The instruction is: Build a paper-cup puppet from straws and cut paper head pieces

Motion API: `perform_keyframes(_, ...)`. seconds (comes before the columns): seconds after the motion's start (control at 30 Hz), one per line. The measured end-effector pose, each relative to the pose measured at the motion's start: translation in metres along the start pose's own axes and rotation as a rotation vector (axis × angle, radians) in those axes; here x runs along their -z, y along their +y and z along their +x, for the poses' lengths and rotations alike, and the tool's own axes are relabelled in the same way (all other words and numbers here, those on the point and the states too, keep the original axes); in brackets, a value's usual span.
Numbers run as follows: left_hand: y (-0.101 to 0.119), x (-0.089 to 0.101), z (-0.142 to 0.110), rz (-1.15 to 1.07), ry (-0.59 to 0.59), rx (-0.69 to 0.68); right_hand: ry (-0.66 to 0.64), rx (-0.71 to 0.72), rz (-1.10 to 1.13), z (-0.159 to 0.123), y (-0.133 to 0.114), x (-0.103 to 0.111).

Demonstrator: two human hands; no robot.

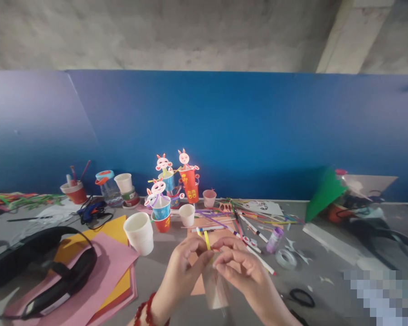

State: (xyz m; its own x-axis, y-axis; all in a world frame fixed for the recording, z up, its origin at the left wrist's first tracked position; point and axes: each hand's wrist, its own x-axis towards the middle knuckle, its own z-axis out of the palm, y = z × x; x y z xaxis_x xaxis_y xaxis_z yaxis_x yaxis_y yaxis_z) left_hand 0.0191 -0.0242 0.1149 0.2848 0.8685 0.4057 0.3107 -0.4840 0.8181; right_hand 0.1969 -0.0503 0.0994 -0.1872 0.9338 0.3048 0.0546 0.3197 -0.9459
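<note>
My left hand (189,261), with a red beaded bracelet at the wrist, has thumb and fingers pinched together. A thin yellow strip (207,240) sticks up at its fingertips. Close beside it, my right hand (240,266) is curled, its thumb near its fingertips; what it pinches is too small to make out. Below both hands shows a pale, blurred, tube-like piece (216,290), partly hidden by the fingers. An orange paper sheet (197,285) lies under them. To the left of my hands stands a white paper cup (139,233).
Behind are cups topped with paper rabbit figures (161,209) and a red cup (189,183). Pens and coloured sticks (258,217), a purple glue bottle (275,240) and a tape roll (286,259) lie right. Headphones (64,283) rest on coloured paper (117,267) at left.
</note>
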Motion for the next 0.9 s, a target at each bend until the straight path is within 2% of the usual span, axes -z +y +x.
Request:
perform_keyframes(0.23,-0.001,-0.001,-0.001,-0.011,-0.022,0.049,0.006,0.001,-0.047,0.002,0.001,-0.003)
perform_keyframes(0.4,-0.01,0.005,0.0,-0.142,-0.063,0.071,0.088,-0.049,0.08,0.0,0.007,0.006)
perform_keyframes(0.5,-0.013,0.008,-0.002,-0.177,-0.152,0.006,0.135,-0.094,0.209,0.0,0.019,0.009)
perform_keyframes(0.6,-0.011,0.007,-0.004,-0.21,-0.203,-0.081,0.08,-0.135,0.294,0.001,0.025,0.007)
perform_keyframes(0.73,-0.008,0.003,-0.006,-0.227,-0.159,-0.087,0.041,-0.115,0.237,0.003,0.018,0.002)
perform_keyframes(0.9,-0.008,0.0,-0.006,-0.229,-0.118,-0.08,0.005,-0.022,0.125,0.006,0.011,0.004)
